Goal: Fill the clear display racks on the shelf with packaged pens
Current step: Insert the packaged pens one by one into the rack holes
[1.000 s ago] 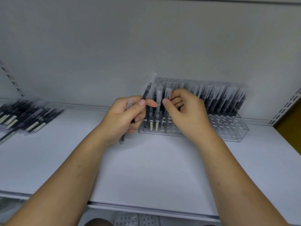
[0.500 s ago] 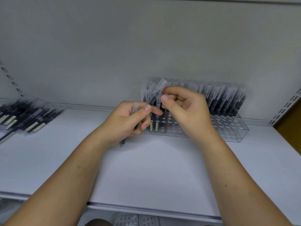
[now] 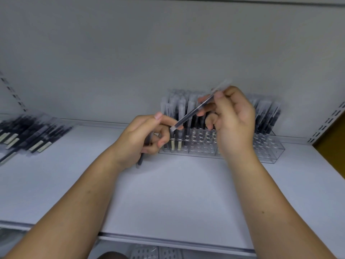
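A clear display rack (image 3: pixel 268 152) stands against the shelf's back wall, with several packaged pens upright in its rear rows; its front holes on the right hold nothing. My right hand (image 3: pixel 233 122) pinches one packaged pen (image 3: pixel 194 113) near its top, tilted, its lower end close to my left hand's fingertips above the rack's left end. My left hand (image 3: pixel 141 139) is closed around another packaged pen (image 3: pixel 139 161), whose lower end sticks out below the palm.
A loose pile of packaged pens (image 3: pixel 28 135) lies at the far left of the white shelf (image 3: pixel 168 193). Slotted uprights run up both sides. A lower shelf with grey items shows under the front edge.
My right hand has pulled one pen out of my left hand's grasp and lifted it up and to the right. My left hand stays in place with its remaining pen.
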Motion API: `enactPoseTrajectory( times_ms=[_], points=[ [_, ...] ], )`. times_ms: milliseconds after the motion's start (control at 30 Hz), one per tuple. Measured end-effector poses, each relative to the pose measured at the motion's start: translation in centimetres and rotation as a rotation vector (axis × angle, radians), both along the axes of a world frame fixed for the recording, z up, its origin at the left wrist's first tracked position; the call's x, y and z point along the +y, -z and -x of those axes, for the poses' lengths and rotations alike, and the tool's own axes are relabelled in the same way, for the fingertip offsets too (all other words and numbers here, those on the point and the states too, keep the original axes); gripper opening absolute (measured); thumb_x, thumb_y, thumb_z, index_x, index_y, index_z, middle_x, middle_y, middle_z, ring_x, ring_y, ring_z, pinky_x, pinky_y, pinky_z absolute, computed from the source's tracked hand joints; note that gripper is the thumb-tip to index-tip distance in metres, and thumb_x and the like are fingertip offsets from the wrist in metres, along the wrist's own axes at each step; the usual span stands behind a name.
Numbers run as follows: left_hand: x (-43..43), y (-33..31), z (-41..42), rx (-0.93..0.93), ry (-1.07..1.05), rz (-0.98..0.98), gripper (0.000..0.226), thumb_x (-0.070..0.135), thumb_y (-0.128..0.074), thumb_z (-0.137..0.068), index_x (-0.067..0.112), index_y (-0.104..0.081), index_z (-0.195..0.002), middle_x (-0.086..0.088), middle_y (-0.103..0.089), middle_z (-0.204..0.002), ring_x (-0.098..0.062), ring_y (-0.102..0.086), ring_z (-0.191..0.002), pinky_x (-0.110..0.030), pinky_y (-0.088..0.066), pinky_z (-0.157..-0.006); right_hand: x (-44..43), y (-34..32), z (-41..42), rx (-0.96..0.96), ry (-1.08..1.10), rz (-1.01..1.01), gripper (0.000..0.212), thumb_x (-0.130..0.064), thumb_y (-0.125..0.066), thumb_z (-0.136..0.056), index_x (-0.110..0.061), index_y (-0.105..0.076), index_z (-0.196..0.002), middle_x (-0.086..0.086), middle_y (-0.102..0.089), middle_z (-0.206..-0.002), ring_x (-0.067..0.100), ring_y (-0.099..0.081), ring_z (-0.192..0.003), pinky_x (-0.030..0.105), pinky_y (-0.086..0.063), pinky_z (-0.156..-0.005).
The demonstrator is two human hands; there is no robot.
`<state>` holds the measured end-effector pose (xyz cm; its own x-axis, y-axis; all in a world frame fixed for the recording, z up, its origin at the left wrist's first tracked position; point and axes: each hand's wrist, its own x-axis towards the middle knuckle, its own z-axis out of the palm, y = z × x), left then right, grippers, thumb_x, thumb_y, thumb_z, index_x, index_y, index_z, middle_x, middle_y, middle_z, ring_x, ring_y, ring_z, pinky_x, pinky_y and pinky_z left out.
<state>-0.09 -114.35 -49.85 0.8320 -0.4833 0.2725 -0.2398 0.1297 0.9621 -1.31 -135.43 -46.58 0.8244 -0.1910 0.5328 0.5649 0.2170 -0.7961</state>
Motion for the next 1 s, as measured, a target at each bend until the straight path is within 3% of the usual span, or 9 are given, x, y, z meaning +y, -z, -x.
enactPoseTrajectory(
  times_ms=[100,200,333,433,533,600,733,867,1000],
  points=[
    [0.1,-0.1,-0.2,0.041,0.041,0.073,0.052,0.043,-0.039,-0.099,0.002,-0.07,-0.106,-0.008,-0.04,-0.063,-0.011,-0.017,-0.043,-0.035,-0.009,-0.048,-0.7,0.0,-0.4,-0.003,0.109,-0.041,0.01,-0.012,-0.052,-0.1,-0.014,-0.054,-0.091,0.007,-0.071,-0.077,0.025,-0.06,-0.054,0.027,-0.038,-0.045],
    [0.1,-0.4,-0.2,0.08,0.033,0.158,0.043,0.03,-0.03,-0.095,0.001,-0.061,-0.097,-0.004,-0.038,-0.061,-0.01,-0.018,-0.045,-0.033,-0.011,-0.049,-0.9,0.7,-0.8,-0.013,0.214,0.177,0.01,-0.009,-0.054,-0.101,-0.016,-0.056,-0.094,0.009,-0.069,-0.077,0.019,-0.061,-0.054,0.023,-0.044,-0.05],
    [0.2,-0.6,-0.1,0.081,-0.011,0.228,0.034,0.026,-0.028,-0.09,0.002,-0.052,-0.092,-0.005,-0.037,-0.063,-0.015,-0.018,-0.051,-0.029,-0.019,-0.052,-0.4,1.3,-0.8,-0.036,0.22,0.359,0.017,-0.008,-0.056,-0.1,-0.024,-0.056,-0.095,0.004,-0.069,-0.081,0.02,-0.067,-0.069,0.021,-0.051,-0.062],
    [0.0,-0.7,0.0,0.066,-0.039,0.26,0.031,0.024,-0.028,-0.091,0.003,-0.05,-0.092,-0.006,-0.038,-0.065,-0.016,-0.023,-0.053,-0.03,-0.023,-0.054,-0.5,1.3,-0.7,-0.056,0.238,0.394,0.019,-0.01,-0.058,-0.1,-0.028,-0.056,-0.095,-0.002,-0.069,-0.081,0.021,-0.068,-0.075,0.034,-0.056,-0.067],
    [-0.3,-0.8,0.0,0.037,-0.102,0.254,0.03,0.023,-0.032,-0.095,0.002,-0.054,-0.095,-0.006,-0.041,-0.067,-0.018,-0.029,-0.056,-0.035,-0.023,-0.058,-0.4,1.6,-0.8,-0.061,0.238,0.439,0.014,-0.013,-0.06,-0.099,-0.027,-0.058,-0.096,0.005,-0.068,-0.082,0.025,-0.067,-0.078,0.048,-0.058,-0.072],
    [-0.4,-0.9,0.1,-0.001,-0.155,0.234,0.031,0.021,-0.036,-0.099,0.0,-0.058,-0.098,-0.006,-0.042,-0.068,-0.02,-0.031,-0.059,-0.035,-0.025,-0.06,-0.3,1.8,-0.7,-0.052,0.229,0.495,0.009,-0.014,-0.064,-0.098,-0.022,-0.06,-0.095,0.006,-0.068,-0.081,0.023,-0.067,-0.077,0.043,-0.057,-0.07],
    [-0.6,-1.0,0.3,-0.033,-0.237,0.205,0.028,0.023,-0.044,-0.103,0.002,-0.062,-0.099,-0.001,-0.041,-0.071,-0.018,-0.035,-0.066,-0.03,-0.028,-0.06,-0.1,2.0,-0.7,-0.014,0.221,0.643,0.005,-0.01,-0.071,-0.092,-0.011,-0.067,-0.09,-0.008,-0.064,-0.077,0.001,-0.058,-0.068,0.012,-0.044,-0.064],
    [-0.8,-0.9,0.2,-0.096,-0.324,0.148,0.028,0.026,-0.047,-0.105,0.008,-0.067,-0.098,0.001,-0.046,-0.07,-0.018,-0.04,-0.065,-0.029,-0.036,-0.058,-0.2,2.3,-0.6,0.029,0.184,0.714,0.005,-0.011,-0.074,-0.09,-0.013,-0.07,-0.089,-0.009,-0.065,-0.075,0.002,-0.058,-0.067,0.009,-0.042,-0.063],
    [-0.8,-0.9,0.3,-0.235,-0.466,0.028,0.03,0.026,-0.047,-0.106,0.014,-0.071,-0.092,0.006,-0.057,-0.069,-0.013,-0.05,-0.064,-0.026,-0.043,-0.061,-0.2,2.3,-0.7,0.036,0.206,0.684,0.01,-0.019,-0.077,-0.089,-0.016,-0.069,-0.095,-0.004,-0.068,-0.081,0.012,-0.061,-0.071,0.012,-0.044,-0.063]
  ],
)
